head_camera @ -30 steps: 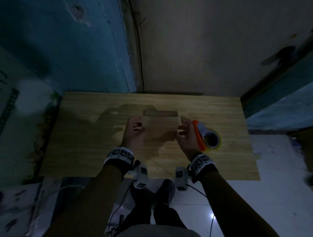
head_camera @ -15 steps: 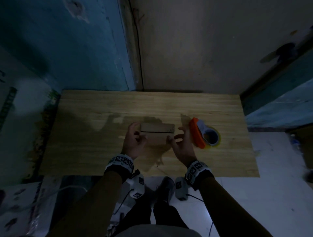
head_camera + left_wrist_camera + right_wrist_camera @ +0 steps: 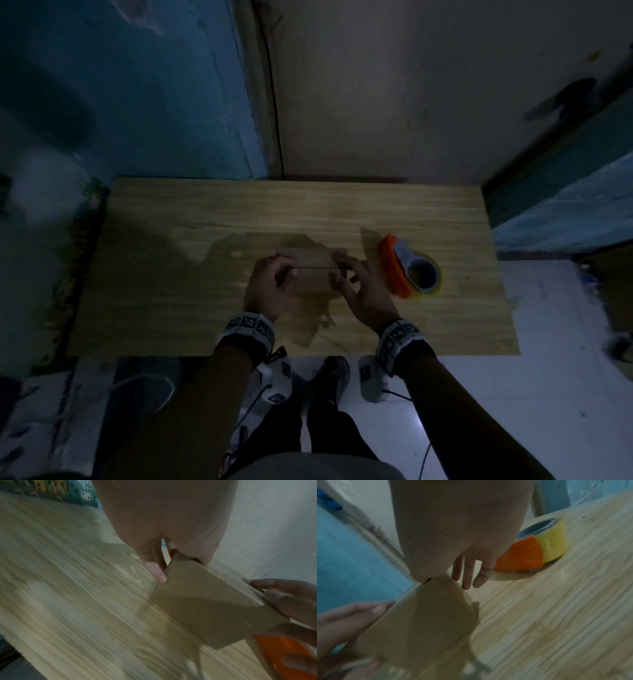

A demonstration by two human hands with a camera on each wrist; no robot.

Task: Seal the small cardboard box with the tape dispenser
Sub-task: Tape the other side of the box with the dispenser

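Note:
A small brown cardboard box (image 3: pixel 313 282) stands on the wooden table (image 3: pixel 171 240), its top flaps folded together along a dark seam. My left hand (image 3: pixel 274 284) grips the box's left end, with fingertips (image 3: pixel 157 573) curled against its side. My right hand (image 3: pixel 356 284) pinches the right end at the top with thumb and forefinger, while its other fingers (image 3: pixel 467 577) hang straight beside the box (image 3: pixel 419 622). The orange tape dispenser (image 3: pixel 394 270) with its yellowish roll (image 3: pixel 554 543) lies on the table just right of my right hand, touched by neither hand.
The table backs onto a beige and blue wall, and its front edge (image 3: pixel 308 354) is close to my legs. Bare wood stretches left of the box and behind it. White floor shows to the right of the table.
The box came down from a raised, tilted hold onto the table, and its top flaps went from open to folded together. Both hands moved lower and closer in on its ends.

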